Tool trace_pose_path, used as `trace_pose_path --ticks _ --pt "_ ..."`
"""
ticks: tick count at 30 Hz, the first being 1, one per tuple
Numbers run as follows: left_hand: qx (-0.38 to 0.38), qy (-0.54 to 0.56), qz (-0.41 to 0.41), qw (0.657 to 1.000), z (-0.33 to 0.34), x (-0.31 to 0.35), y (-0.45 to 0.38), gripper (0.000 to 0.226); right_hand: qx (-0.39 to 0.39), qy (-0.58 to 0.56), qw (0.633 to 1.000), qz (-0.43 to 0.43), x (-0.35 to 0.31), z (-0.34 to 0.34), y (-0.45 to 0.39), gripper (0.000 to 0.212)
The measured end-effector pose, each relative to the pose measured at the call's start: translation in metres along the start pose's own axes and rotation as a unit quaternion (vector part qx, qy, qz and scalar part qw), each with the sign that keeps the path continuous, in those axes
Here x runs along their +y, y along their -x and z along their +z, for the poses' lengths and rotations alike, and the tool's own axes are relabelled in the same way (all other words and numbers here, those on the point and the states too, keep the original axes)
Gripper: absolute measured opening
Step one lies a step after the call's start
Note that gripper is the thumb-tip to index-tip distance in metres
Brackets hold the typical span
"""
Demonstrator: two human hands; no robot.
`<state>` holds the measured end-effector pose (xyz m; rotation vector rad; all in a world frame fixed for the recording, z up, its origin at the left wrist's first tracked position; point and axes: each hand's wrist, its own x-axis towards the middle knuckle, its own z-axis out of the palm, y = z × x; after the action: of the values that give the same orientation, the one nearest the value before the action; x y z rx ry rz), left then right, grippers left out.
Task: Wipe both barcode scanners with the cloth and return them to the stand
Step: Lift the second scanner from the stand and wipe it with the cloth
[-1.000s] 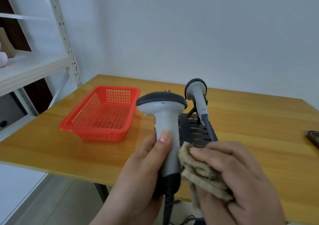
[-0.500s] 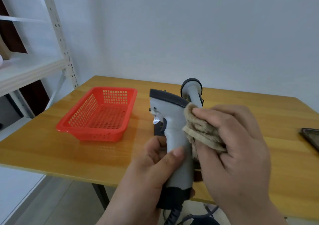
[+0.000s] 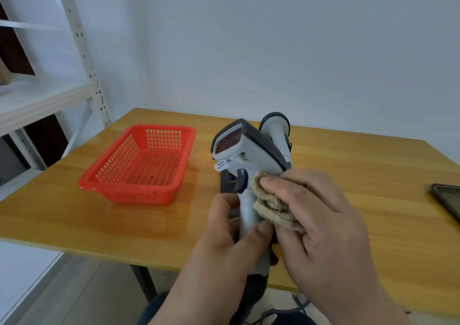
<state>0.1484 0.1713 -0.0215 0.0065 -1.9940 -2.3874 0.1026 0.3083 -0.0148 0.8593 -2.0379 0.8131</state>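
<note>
My left hand (image 3: 224, 245) grips the handle of a grey and dark barcode scanner (image 3: 245, 155), held upright above the table's front edge with its red window facing left. My right hand (image 3: 321, 225) holds a folded tan cloth (image 3: 271, 205) and presses it against the right side of the handle, just under the head. A second scanner (image 3: 275, 125) stands behind the first one on the black stand (image 3: 226, 182), mostly hidden by the held scanner and my hands.
An empty red plastic basket (image 3: 139, 165) sits on the wooden table (image 3: 361, 165) to the left. A dark phone (image 3: 448, 197) lies at the right edge. White metal shelving (image 3: 82, 50) stands at the far left. A cable hangs below the held scanner.
The held scanner has turned, so its window now faces left. My right hand with the cloth slid up from the lower handle to its top, under the head.
</note>
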Motion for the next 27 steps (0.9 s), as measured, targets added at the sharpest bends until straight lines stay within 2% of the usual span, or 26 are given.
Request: trace_pose_path --ticks 2,4,7,10,13,14,17,19,23,27 --pt "0.021 -0.031 0.004 0.999 -0.003 -0.001 0.001 0.017 -0.033 0.004 0.999 0.038 0.012 0.001 0.006 0.033" --pt "0.041 0.0 0.003 0.999 -0.006 0.0 0.001 0.013 -0.039 -0.016 0.995 0.095 0.015 -0.002 0.011 0.03" --pt "0.063 0.027 -0.004 0.998 -0.005 0.001 0.0 0.014 0.024 -0.057 0.989 0.136 0.003 -0.009 0.01 0.027" --pt "0.084 -0.022 0.003 0.996 -0.001 -0.004 -0.001 0.013 0.081 -0.057 0.989 0.109 -0.011 -0.019 0.001 0.027" --pt "0.088 -0.117 0.036 0.989 -0.001 -0.01 0.0 0.049 0.104 -0.004 0.993 0.064 -0.017 -0.03 -0.009 0.025" --pt "0.094 -0.141 0.046 0.984 -0.001 -0.013 -0.001 0.052 0.109 0.014 0.993 0.046 -0.02 -0.032 -0.011 0.026" --pt "0.109 -0.192 0.093 0.971 -0.004 -0.026 -0.005 0.042 0.116 0.044 0.992 -0.007 -0.022 -0.027 -0.012 0.024" --pt "0.117 -0.222 0.115 0.961 -0.007 -0.032 -0.007 0.036 0.092 0.059 0.994 -0.016 -0.018 -0.021 -0.012 0.025" --pt "0.143 -0.298 0.164 0.929 -0.005 -0.036 -0.006 0.04 0.069 0.055 0.996 0.003 -0.015 -0.011 -0.016 0.029" --pt "0.167 -0.327 0.206 0.907 -0.005 -0.034 -0.009 0.049 0.064 0.015 0.997 -0.028 -0.019 -0.009 -0.022 0.029"
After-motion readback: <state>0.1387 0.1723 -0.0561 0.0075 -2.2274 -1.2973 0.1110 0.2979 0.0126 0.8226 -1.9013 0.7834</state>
